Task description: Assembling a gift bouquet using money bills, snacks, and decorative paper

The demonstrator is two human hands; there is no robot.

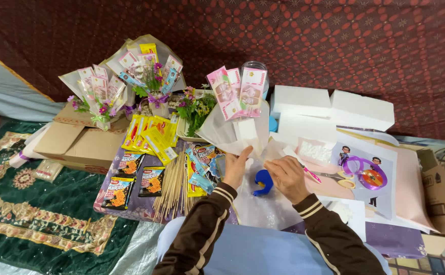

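My left hand grips the white wrapping paper at the base of a bouquet of pink banknotes on sticks. My right hand pinches the same paper's right fold, fingers closed on it. Both sleeves are brown with cream stripes. A blue tape dispenser lies on the clear plastic sheet between my hands. A pink-handled tool pokes out just right of my right hand.
Two finished bouquets stand on a cardboard box at the left. Snack packets, yellow sachets and wooden skewers lie left of my hands. White foam blocks, scissors and purple ribbon sit on the right.
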